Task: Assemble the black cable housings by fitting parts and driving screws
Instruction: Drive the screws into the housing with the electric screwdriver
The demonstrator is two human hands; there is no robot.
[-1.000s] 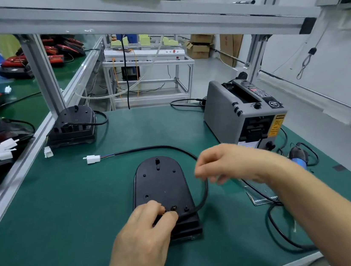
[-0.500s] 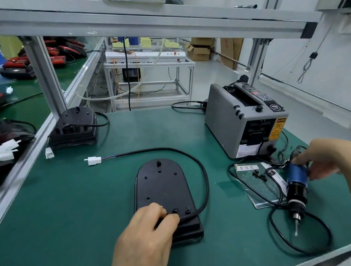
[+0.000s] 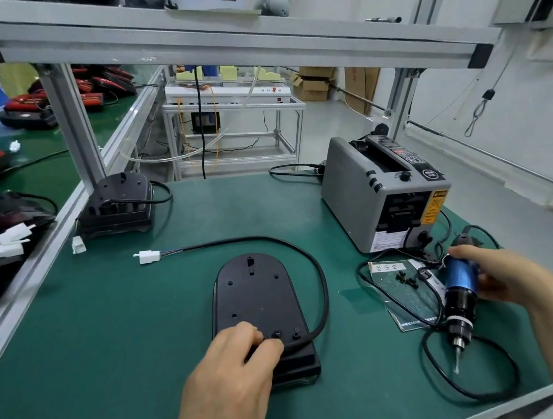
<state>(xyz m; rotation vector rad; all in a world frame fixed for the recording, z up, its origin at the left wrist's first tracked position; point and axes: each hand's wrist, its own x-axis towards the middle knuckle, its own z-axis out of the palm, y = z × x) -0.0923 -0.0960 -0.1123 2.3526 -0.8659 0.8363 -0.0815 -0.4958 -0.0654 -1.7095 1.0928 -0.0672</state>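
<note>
A black cable housing lies flat on the green mat, rounded end away from me. Its black cable loops round the right side to a white connector. My left hand rests on the housing's near end, thumb and forefinger pinching a small black screw at a hole. At the right, my right hand grips a blue electric screwdriver, bit pointing down towards me, just above the mat.
Loose black screws lie on a clear sheet beside the screwdriver's coiled cord. A grey tape dispenser stands at the back right. Another black housing sits at the back left by an aluminium frame post.
My right hand left the housing, swung right and took hold of the blue screwdriver. My left hand has stayed on the housing's near end.
</note>
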